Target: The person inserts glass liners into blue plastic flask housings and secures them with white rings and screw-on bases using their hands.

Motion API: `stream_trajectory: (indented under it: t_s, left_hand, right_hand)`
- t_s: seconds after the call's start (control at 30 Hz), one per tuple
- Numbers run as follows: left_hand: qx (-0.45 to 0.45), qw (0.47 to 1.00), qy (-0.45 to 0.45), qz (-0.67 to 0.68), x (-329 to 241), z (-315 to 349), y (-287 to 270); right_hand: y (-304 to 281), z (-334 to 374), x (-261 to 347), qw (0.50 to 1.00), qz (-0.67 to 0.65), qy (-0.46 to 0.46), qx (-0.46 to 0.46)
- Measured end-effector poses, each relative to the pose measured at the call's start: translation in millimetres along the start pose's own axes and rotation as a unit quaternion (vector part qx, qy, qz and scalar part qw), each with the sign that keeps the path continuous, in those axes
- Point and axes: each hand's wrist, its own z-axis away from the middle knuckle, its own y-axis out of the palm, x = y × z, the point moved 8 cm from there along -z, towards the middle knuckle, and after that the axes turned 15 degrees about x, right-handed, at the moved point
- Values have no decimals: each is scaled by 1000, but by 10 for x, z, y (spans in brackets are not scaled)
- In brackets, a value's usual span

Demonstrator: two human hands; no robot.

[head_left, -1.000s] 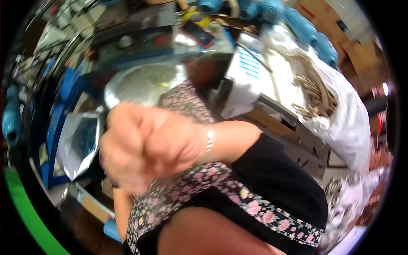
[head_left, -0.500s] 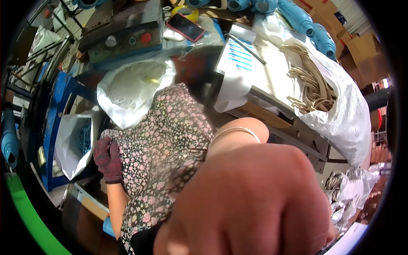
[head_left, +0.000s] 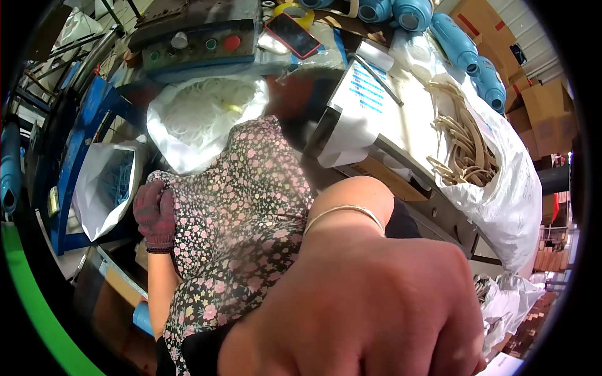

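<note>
My right hand (head_left: 370, 307), bare, looms large and very near at the lower middle, its back and bent knuckles toward me. A thin bracelet (head_left: 345, 210) circles its wrist. Its fingers fold downward, and the fingertips are hidden, as is anything in them. At the left, my left hand (head_left: 154, 213) wears a dark red knit glove. Its fingers curl against the side of the floral garment (head_left: 244, 200) on my body; whether they grip anything is hidden. Just beyond it stand a white bag with blue strands (head_left: 94, 188) and a white bag of clear rings (head_left: 169, 147).
A control box (head_left: 194, 47) with buttons stands at the far left, with a phone (head_left: 293, 36) and a tape roll (head_left: 302, 12) beside it. At right are a bench top (head_left: 401, 125), a sack of beige strips (head_left: 514, 194), blue cylindrical parts (head_left: 454, 44) and cardboard boxes (head_left: 545, 116).
The whole view has shifted and tilted a little. My right hand sits slightly lower and stays closed near the camera. My left hand keeps against the garment.
</note>
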Motion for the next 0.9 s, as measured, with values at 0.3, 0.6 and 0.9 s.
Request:
stream_trajectory:
  t_s: [0.3, 0.6, 0.9]
  left_hand:
    - [4, 1000, -19, 11, 17, 17, -35]
    - [-36, 997, -15, 61, 259, 125, 6]
    - [-110, 979, -172, -3, 592, 756, -346]
  right_hand:
    - [-129, -81, -139, 998, 34, 53, -8]
    - [-333, -149, -517, 938, 273, 214, -6]
    - [-391, -352, -1117, 876, 357, 309, 104]
